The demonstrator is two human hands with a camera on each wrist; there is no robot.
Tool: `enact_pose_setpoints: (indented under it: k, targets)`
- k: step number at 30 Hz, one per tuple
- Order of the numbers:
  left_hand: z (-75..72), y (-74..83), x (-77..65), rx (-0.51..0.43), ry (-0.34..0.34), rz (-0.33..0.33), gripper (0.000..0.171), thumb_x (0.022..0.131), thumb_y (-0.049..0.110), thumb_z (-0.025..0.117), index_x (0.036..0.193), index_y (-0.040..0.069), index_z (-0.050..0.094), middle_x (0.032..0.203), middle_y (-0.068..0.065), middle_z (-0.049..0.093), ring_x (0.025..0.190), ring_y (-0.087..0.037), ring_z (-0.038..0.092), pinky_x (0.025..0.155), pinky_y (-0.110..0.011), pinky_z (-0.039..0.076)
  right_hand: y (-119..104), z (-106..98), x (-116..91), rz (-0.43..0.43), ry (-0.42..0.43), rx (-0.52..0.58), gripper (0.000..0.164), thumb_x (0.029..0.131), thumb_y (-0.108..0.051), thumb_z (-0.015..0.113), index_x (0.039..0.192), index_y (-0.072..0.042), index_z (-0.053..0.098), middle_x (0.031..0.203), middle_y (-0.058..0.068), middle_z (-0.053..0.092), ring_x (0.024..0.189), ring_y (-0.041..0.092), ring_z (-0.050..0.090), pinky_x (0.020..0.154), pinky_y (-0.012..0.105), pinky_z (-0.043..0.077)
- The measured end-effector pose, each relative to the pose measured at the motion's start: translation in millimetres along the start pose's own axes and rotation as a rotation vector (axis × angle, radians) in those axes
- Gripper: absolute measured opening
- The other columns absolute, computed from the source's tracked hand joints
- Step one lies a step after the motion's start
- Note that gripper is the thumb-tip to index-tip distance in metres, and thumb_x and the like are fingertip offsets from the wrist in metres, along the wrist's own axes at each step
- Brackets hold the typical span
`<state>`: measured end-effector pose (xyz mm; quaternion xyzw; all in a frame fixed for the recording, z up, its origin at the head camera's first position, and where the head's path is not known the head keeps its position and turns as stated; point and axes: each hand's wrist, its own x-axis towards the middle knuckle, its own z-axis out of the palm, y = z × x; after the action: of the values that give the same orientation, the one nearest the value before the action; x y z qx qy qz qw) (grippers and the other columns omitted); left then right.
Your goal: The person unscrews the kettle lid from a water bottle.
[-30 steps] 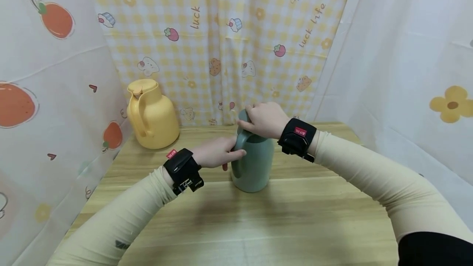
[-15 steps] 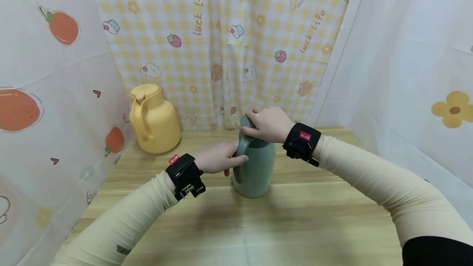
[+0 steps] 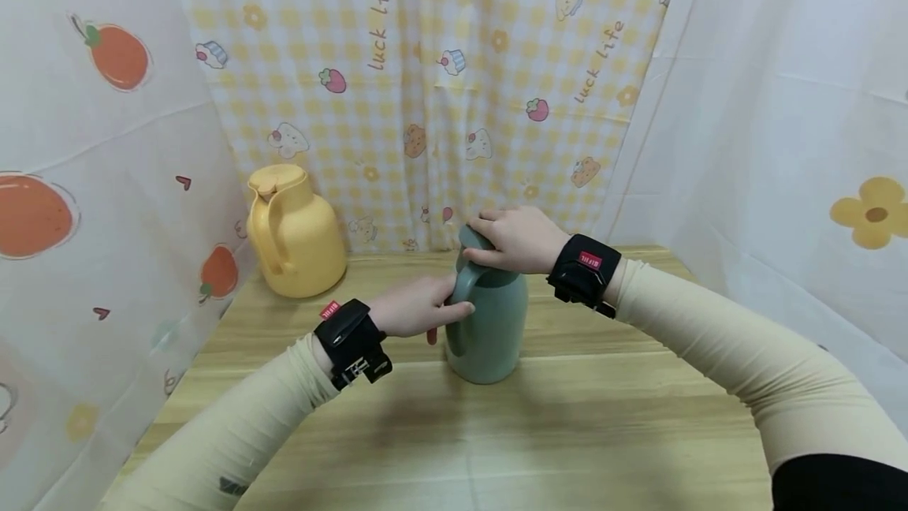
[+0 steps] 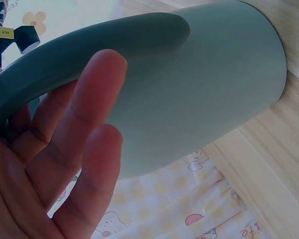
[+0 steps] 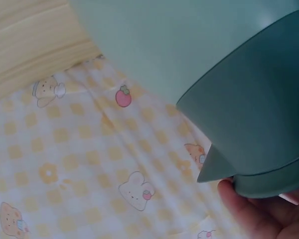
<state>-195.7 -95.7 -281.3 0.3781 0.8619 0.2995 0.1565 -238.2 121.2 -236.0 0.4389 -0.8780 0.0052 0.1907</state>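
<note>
A sage-green thermos jug [image 3: 489, 337] stands upright on the wooden table, straight in front of me. My left hand [image 3: 414, 307] holds its darker handle [image 4: 114, 37], with the thumb laid over the near side. In the left wrist view, some fingers pass through the handle loop while two others [image 4: 97, 89] stretch along the body. From above, my right hand [image 3: 521, 239] grips the round lid [image 5: 269, 184]. One right fingertip [image 5: 229, 194] presses the lid's rim close to the pointed spout [image 5: 217, 167]. Most of the lid is hidden under that hand in the head view.
A yellow thermos jug [image 3: 301, 235] of similar shape stands at the back left of the table [image 3: 567, 416]. Behind the table hangs a yellow checked curtain [image 3: 496, 22]. White printed curtains [image 3: 766, 101] close off both sides.
The head view has tilted slightly, so everything sits a little lower in it. Both hands keep their places on the green jug, and no turning of the lid is visible.
</note>
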Motion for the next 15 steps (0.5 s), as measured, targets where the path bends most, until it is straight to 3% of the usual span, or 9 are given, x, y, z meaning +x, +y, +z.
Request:
enact_pose_setpoints:
  k: [3, 7, 10, 15]
  targets:
    - [1.2, -0.7, 2.5, -0.023, -0.004, 0.003, 0.030, 0.103, 0.030, 0.048, 0.123, 0.008, 0.050, 0.098, -0.005, 0.067, 0.057, -0.022, 0.065, 0.071, -0.031, 0.051, 4, 0, -2, -0.031, -0.004, 0.016, 0.040, 0.095, -0.038, 0.061, 0.113, -0.003, 0.067, 0.079, 0.004, 0.055, 0.055, 0.012, 0.042, 0.048, 0.026, 0.034]
    - [-2.6, -0.5, 1.2, -0.017, 0.002, 0.006, 0.028, 0.103, 0.030, 0.048, 0.120, 0.009, 0.051, 0.089, -0.002, 0.064, 0.057, -0.021, 0.065, 0.068, -0.032, 0.051, 8, -1, 0, -0.067, 0.010, 0.022, 0.046, 0.095, -0.037, 0.062, 0.122, -0.001, 0.064, 0.100, 0.012, 0.065, 0.065, 0.016, 0.056, 0.053, 0.029, 0.044]
    - [-1.6, -0.7, 1.4, -0.014, 0.002, 0.018, 0.028, 0.103, 0.031, 0.049, 0.120, 0.009, 0.051, 0.087, -0.001, 0.064, 0.056, -0.020, 0.065, 0.067, -0.031, 0.051, 11, -1, -2, -0.092, 0.013, 0.028, 0.047, 0.094, -0.037, 0.064, 0.125, -0.002, 0.063, 0.113, 0.016, 0.065, 0.078, 0.021, 0.065, 0.061, 0.032, 0.051]
    - [3.6, -2.2, 0.4, -0.026, 0.008, 0.029, 0.024, 0.102, 0.029, 0.049, 0.115, 0.008, 0.053, 0.083, 0.001, 0.063, 0.054, -0.018, 0.064, 0.068, -0.030, 0.051, 14, 1, -5, -0.135, -0.004, 0.061, 0.048, 0.094, -0.037, 0.063, 0.128, -0.003, 0.062, 0.121, 0.018, 0.063, 0.095, 0.027, 0.067, 0.074, 0.037, 0.054]
